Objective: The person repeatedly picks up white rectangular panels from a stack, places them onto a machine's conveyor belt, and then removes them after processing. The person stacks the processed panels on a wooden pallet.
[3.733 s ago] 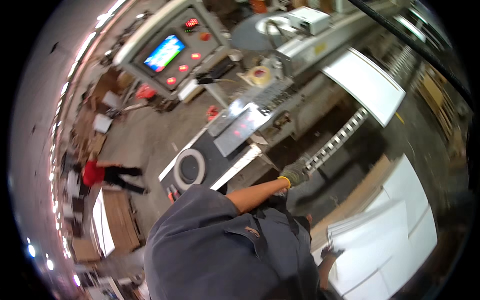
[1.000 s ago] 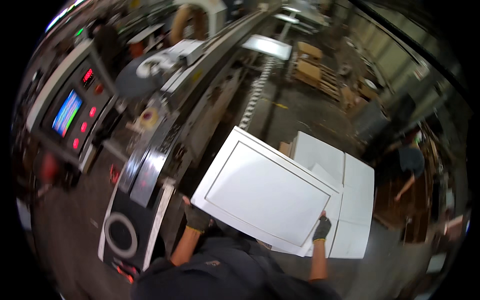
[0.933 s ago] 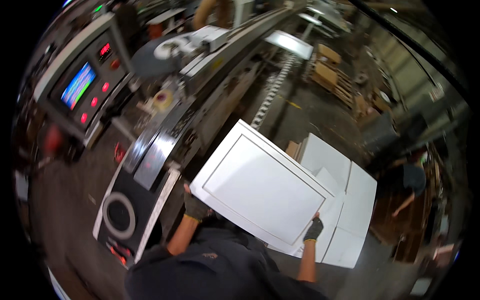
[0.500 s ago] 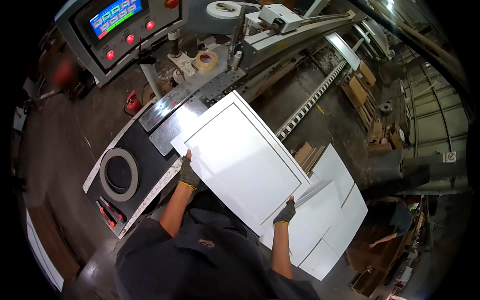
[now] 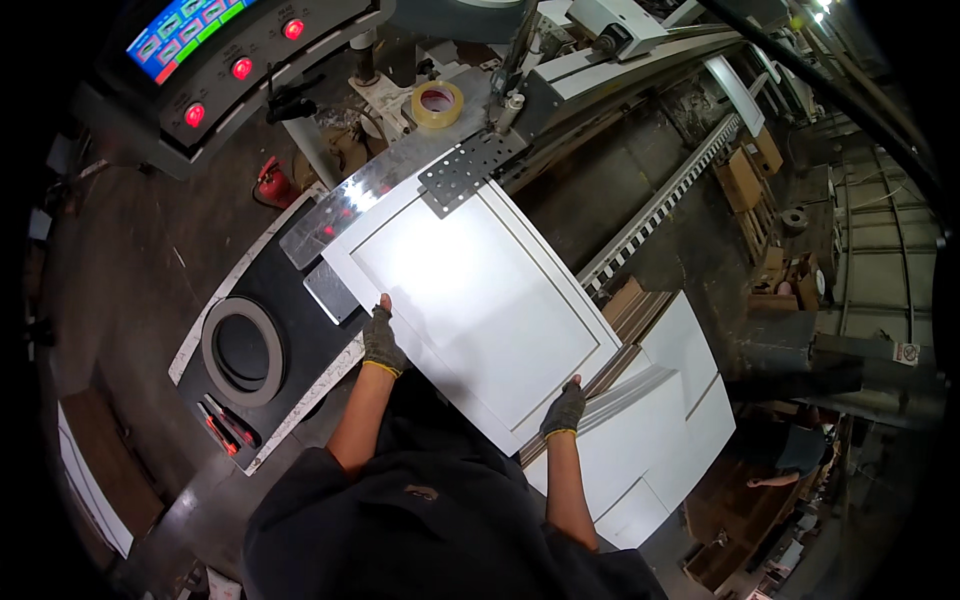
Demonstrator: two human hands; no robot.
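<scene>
The white panel (image 5: 480, 320) was held at two edges: the left hand (image 5: 382, 342) pinched the near-left one, thumb uppermost, and the right hand (image 5: 565, 408) the near-right. Its far-left edge lay partly beneath a perforated plate (image 5: 478, 166) at the bench (image 5: 255, 277), beside stacked panels (image 5: 640, 440).
</scene>
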